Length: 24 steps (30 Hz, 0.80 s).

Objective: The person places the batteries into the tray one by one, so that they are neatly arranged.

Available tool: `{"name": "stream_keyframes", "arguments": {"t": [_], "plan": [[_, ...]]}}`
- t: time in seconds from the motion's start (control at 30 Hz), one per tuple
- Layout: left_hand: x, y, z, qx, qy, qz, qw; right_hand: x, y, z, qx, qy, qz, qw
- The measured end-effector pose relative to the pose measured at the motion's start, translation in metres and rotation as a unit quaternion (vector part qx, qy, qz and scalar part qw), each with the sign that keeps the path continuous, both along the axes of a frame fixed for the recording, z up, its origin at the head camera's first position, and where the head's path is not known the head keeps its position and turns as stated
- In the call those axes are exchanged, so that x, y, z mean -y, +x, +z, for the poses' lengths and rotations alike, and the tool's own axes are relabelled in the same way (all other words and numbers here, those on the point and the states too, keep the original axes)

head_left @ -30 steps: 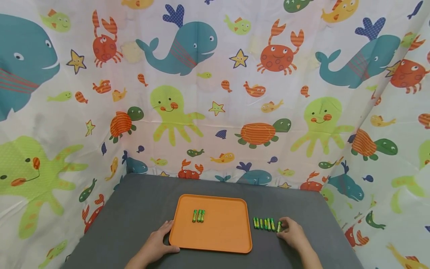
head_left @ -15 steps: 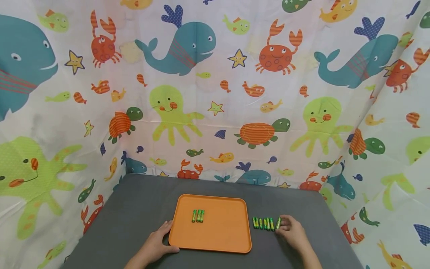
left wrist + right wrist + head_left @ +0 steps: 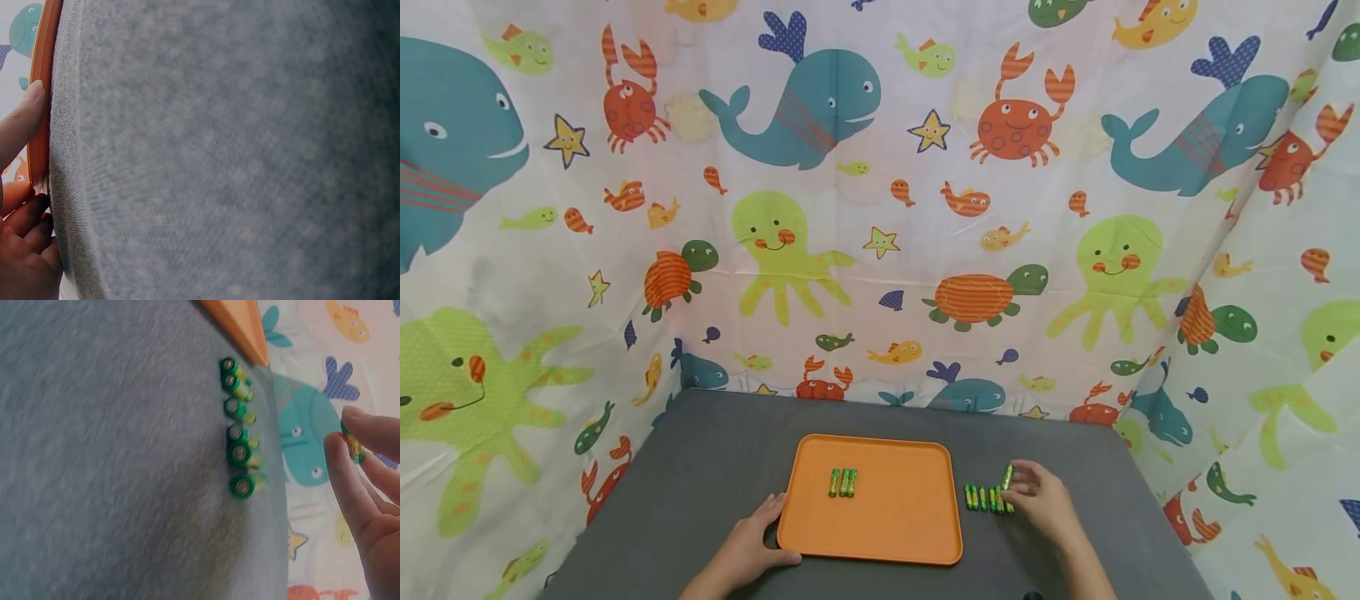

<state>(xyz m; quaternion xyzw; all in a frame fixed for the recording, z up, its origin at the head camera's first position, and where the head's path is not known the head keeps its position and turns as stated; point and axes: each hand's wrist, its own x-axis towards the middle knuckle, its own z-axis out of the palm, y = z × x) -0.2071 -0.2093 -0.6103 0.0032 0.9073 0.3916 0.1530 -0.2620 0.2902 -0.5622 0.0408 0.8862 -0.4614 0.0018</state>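
Observation:
My right hand [image 3: 1047,502] pinches a green-and-yellow battery [image 3: 1007,475] between thumb and fingertips. In the right wrist view this held battery [image 3: 354,449] is raised off the table, partly hidden by the fingers. Just left of that hand, several like batteries [image 3: 240,453] lie side by side in a row on the table. My left hand [image 3: 747,542] grips the front left corner of an orange tray [image 3: 910,508], thumb along the front edge and fingers at the left side. Three batteries [image 3: 844,482] lie in the tray's left half.
A dark grey tabletop [image 3: 730,450] carries everything. Behind and at both sides hangs a white curtain [image 3: 865,200] printed with sea animals. A small black object [image 3: 1033,595] peeks in at the bottom edge of the head view.
My right hand has lifted the battery from the right end of the row and moved it up and left. The left hand and tray stay put.

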Motion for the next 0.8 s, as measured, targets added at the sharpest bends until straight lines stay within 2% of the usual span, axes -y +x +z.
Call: {"name": "stream_keyframes", "arguments": {"t": [0.8], "plan": [[0.001,0.002,0.001,-0.007,-0.003,0.001,1.0000,0.066,-0.014,0.028,-0.031,-0.029,0.027,0.9987]]}}
